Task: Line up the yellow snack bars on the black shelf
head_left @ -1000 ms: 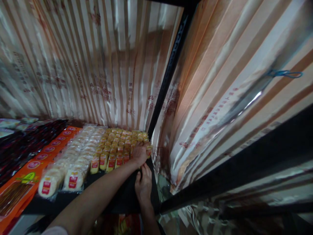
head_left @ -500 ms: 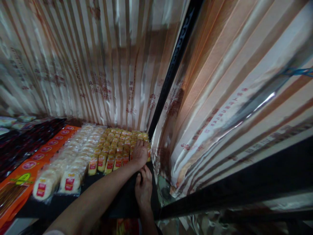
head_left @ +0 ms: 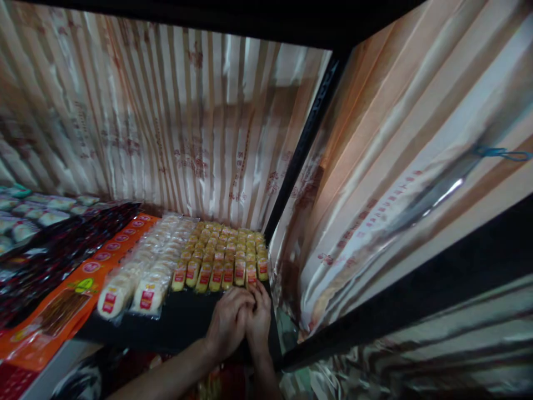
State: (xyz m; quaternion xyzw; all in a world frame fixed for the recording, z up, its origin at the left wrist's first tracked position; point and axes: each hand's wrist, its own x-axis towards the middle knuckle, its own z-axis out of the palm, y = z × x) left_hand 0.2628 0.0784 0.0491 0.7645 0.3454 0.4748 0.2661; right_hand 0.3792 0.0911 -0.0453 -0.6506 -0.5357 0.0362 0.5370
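Note:
Small yellow snack packs [head_left: 216,273] with red labels stand in tight rows at the right end of the dark shelf [head_left: 195,319]. My left hand [head_left: 228,319] is closed in front of these rows, its curled fingers against my right hand. My right hand [head_left: 258,322] has its fingers bent together, with the tips at the foot of the front packs on the right. What lies between the fingers of either hand, if anything, is hidden. Left of the yellow packs are rows of round white packaged cakes [head_left: 147,294] in clear wrap.
Farther left lie orange packets [head_left: 75,297], dark shiny packets [head_left: 75,244] and pale wrapped packs [head_left: 31,214]. A black post [head_left: 297,153] rises at the back corner. Pleated printed sheeting [head_left: 187,133] hangs behind and to the right. A black rail [head_left: 416,278] crosses on the right.
My left hand has drawn back from the top of the yellow packs to the front edge, beside my right hand. The view has shifted, showing more of the left side and a dark beam above.

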